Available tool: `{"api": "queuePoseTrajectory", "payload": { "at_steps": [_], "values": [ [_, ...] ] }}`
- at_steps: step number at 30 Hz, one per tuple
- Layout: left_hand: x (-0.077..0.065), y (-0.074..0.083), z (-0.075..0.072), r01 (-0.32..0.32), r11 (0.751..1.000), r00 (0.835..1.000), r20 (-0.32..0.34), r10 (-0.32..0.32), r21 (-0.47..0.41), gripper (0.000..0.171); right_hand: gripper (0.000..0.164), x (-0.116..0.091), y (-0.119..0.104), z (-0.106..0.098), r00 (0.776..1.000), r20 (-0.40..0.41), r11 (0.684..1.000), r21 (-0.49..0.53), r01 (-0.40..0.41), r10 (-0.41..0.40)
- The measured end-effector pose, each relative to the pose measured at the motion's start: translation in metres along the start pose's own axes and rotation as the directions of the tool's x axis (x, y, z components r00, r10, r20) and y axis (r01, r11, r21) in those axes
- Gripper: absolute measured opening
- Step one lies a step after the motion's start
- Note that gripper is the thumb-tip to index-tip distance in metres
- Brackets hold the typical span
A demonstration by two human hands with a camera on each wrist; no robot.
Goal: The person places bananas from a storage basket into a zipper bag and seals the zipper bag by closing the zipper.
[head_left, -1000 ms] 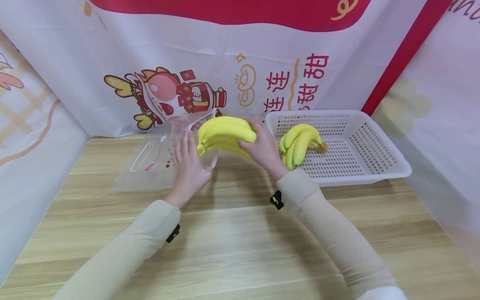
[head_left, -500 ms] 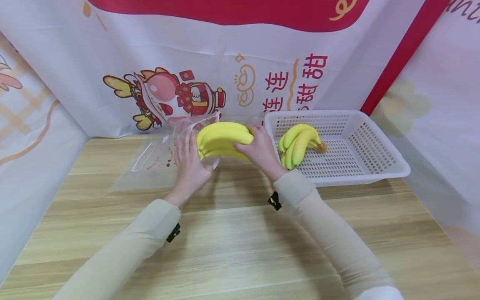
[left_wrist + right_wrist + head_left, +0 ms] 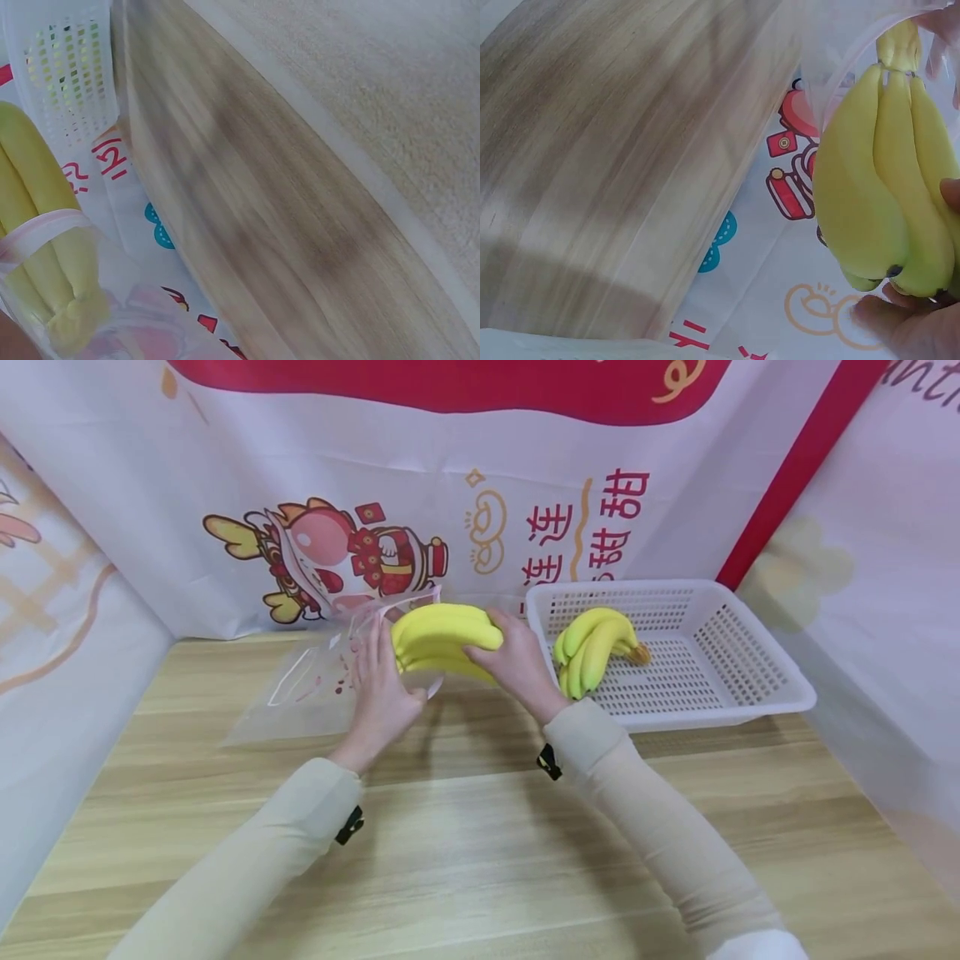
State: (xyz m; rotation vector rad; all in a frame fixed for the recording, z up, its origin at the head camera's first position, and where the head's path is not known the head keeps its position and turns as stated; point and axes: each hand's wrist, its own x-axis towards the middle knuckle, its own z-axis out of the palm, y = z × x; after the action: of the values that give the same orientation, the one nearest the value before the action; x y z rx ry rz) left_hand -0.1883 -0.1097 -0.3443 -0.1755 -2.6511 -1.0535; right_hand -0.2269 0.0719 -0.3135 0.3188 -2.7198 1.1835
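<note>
My right hand (image 3: pixel 521 664) grips the outer, tip end of a bunch of yellow bananas (image 3: pixel 448 628). The stem end points left, into the mouth of a clear plastic bag (image 3: pixel 300 706) with red printing. My left hand (image 3: pixel 382 693) holds the bag's mouth apart, fingers long and upward, thumb spread toward the right. In the left wrist view the bananas' stem (image 3: pixel 75 319) shows through the film, past the pale bag rim (image 3: pixel 49 225). In the right wrist view the bunch (image 3: pixel 885 172) hangs with dark tips near my right fingers (image 3: pixel 889 319).
A white perforated basket (image 3: pixel 798 697) stands at the right, holding another bunch of green-yellow bananas (image 3: pixel 596 647). The wooden table (image 3: pixel 450 860) runs back to a printed white cloth (image 3: pixel 450 435), which rises close behind the bag.
The banana bunch has lowered and shifted slightly left, its stem end deeper in the bag's mouth. My right hand moved with it; my left hand stays nearly in place.
</note>
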Motion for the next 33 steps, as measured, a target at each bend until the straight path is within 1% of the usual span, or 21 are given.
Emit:
{"api": "queuePoseTrajectory", "payload": {
  "at_steps": [3, 10, 16, 18, 22, 24, 30, 33],
  "values": [
    [0.000, 0.001, 0.000, 0.001, 1.000, 1.000, 0.000, -0.001, 0.000, 0.105, 0.064, 0.000, -0.001, 0.001, 1.000, 0.016, 1.000, 0.013, -0.002, 0.002],
    [0.002, 0.003, 0.001, 0.004, 1.000, 1.000, 0.003, -0.004, 0.002, 0.104, 0.067, 0.001, -0.001, 0.004, 0.996, 0.086, 0.999, 0.020, -0.026, 0.024],
    [0.003, 0.004, 0.001, 0.005, 1.000, 1.000, 0.001, -0.005, -0.015, 0.105, 0.052, 0.003, -0.003, 0.008, 0.996, 0.082, 0.998, 0.048, -0.042, 0.038],
    [0.003, 0.004, 0.001, 0.005, 1.000, 1.000, 0.000, -0.005, -0.018, 0.105, 0.051, 0.003, -0.003, 0.009, 0.996, 0.076, 0.997, 0.061, -0.050, 0.045],
    [0.004, 0.005, 0.000, 0.005, 1.000, 1.000, -0.001, -0.005, -0.014, 0.105, 0.056, 0.003, -0.003, 0.011, 0.996, 0.073, 0.995, 0.078, -0.054, 0.049],
    [0.004, 0.006, 0.000, 0.007, 1.000, 1.000, 0.001, -0.007, -0.011, 0.105, 0.061, 0.003, -0.003, 0.010, 0.995, 0.088, 0.994, 0.086, -0.063, 0.056],
    [0.004, 0.007, -0.002, 0.011, 1.000, 1.000, 0.001, -0.011, -0.012, 0.104, 0.076, 0.002, -0.001, 0.010, 0.978, 0.165, 0.987, 0.074, -0.143, 0.130],
    [0.005, 0.008, -0.003, 0.015, 1.000, 1.000, -0.003, -0.015, -0.026, 0.104, 0.077, 0.002, 0.000, 0.011, 0.971, 0.182, 0.979, 0.102, -0.174, 0.154]
  ]
}}
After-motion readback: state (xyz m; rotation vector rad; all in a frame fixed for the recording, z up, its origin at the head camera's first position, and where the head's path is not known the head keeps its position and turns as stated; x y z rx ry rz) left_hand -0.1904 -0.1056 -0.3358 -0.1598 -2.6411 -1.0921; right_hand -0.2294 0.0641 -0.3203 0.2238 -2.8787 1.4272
